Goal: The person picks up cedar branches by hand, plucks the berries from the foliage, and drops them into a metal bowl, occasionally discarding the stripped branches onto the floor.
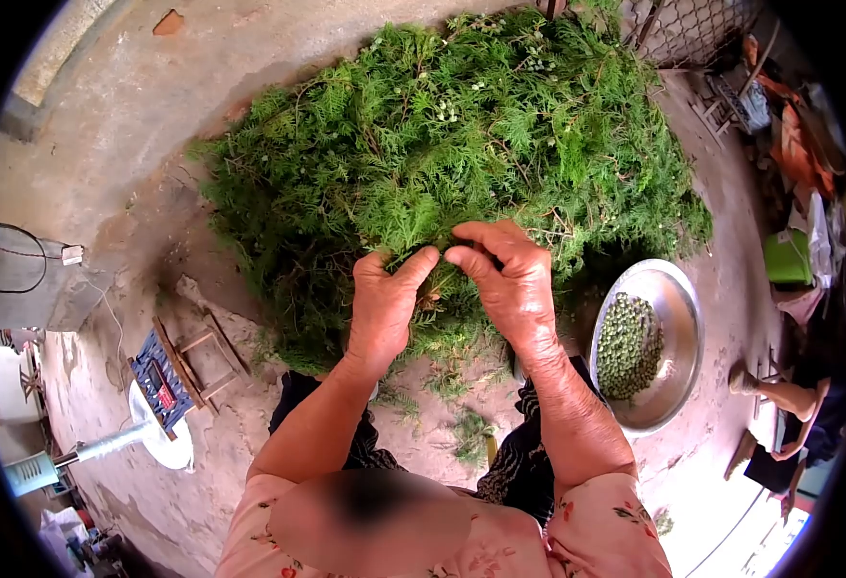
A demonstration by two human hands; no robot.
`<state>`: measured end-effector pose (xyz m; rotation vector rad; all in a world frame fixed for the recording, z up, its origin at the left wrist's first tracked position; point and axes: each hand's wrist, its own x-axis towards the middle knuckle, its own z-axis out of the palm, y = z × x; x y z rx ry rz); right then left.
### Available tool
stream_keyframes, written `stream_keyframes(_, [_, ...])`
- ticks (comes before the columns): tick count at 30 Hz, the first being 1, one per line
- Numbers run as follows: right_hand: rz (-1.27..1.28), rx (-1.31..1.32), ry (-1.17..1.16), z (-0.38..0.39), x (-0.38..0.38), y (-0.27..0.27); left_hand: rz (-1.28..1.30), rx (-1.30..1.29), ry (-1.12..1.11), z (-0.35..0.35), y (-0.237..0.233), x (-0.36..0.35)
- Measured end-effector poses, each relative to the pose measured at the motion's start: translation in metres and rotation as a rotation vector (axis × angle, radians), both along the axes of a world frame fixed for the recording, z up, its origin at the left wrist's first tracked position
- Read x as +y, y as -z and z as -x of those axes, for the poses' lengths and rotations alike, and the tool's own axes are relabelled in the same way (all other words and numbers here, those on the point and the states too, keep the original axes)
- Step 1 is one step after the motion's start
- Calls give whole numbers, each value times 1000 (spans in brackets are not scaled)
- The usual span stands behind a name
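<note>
A big heap of green, scaly-leaved branches (pixel 384 144) lies on the floor in front of me. At its near edge, my left hand (pixel 389 299) pinches a leafy green sprig (pixel 408 223) between thumb and fingers. Close to its right, my right hand (pixel 507 279) has thumb and forefinger nearly together at the same sprig; whatever lies between their tips is too small to make out. Right of my right arm, a wide metal basin (pixel 678 361) holds many small green cones (pixel 628 349), gathered toward its left side.
A small wooden stool (pixel 213 356) and a blue-seated stool (pixel 160 380) stand at the left, near a white fan (pixel 139 429). Another person's bare leg (pixel 784 393) shows at the right edge. Orange cloth (pixel 796 154) and a green container (pixel 789 258) lie farther up.
</note>
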<state>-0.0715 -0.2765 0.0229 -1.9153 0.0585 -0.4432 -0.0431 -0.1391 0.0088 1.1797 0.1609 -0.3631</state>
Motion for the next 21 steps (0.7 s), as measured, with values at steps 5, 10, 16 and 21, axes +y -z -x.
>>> stream_keyframes(5, [-65,116,-87,-1,-2,11,-122,14,60,3,-7,0])
stream_keyframes(10, [-217,178,-123,2,-10,10,-220,-2,135,7,-6,2])
stream_keyframes(16, [-779,522,85,6,-29,-3,-116,-63,284,18,-5,-6])
stream_keyframes(21, [-1219,187,5,2,-72,10,-461,-71,650,47,51,-15])
